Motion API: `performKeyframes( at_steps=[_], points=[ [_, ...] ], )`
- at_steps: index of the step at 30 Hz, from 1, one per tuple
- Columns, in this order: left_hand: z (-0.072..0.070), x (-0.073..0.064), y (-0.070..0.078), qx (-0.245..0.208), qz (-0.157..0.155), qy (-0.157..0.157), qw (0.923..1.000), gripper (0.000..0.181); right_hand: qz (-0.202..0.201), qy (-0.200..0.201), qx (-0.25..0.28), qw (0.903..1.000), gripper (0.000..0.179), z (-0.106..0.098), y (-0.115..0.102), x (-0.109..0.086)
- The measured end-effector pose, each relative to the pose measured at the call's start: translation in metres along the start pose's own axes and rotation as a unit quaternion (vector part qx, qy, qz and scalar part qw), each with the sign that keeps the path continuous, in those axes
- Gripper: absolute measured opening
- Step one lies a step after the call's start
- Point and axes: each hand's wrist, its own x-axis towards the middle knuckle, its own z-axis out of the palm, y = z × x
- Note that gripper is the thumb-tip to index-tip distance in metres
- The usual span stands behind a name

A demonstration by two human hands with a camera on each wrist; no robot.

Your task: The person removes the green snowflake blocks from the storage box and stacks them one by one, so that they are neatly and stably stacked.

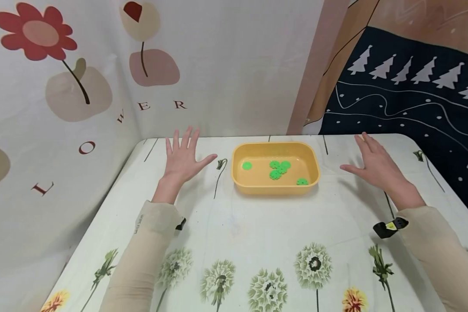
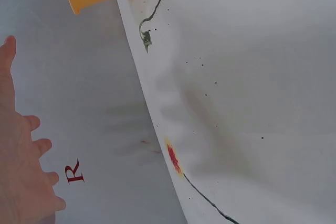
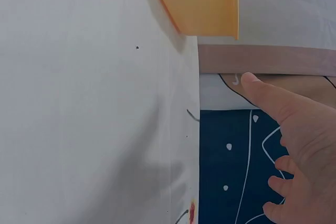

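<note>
At the left, a pale hanging cloth, slightly wrinkled, carries a red flower with rounded petals and the dark red letters L, O, W, E, R; before them, a letter cut by the edge looks like F. In front of it, the left hand is held above the table with its fingers spread and its thumb pointing towards the basin. Its beige sleeve has soft folds and small printing, which I cannot read surely. In the middle, between the hands and well apart from both, a yellow basin, smooth and rectangular with rounded corners, stands on a white tablecloth printed with dandelions. Inside lie flat green discs, some with toothed edges, partly overlapping. Farther right, the right hand is also raised, thumb apart from its extended fingers. Behind it hangs a dark blue cloth with white, jagged fir trees.
</note>
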Motion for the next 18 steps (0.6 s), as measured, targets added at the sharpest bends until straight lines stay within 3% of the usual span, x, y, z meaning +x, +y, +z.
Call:
performKeyframes(
  at_steps=[18],
  points=[
    [-0.0039, -0.0034, 0.0097, -0.029, 0.026, -0.005, 0.9992, 0.096, -0.003, -0.022, -0.011, 0.9997, 0.087, -0.0010, -0.0052, 0.0007]
  ],
)
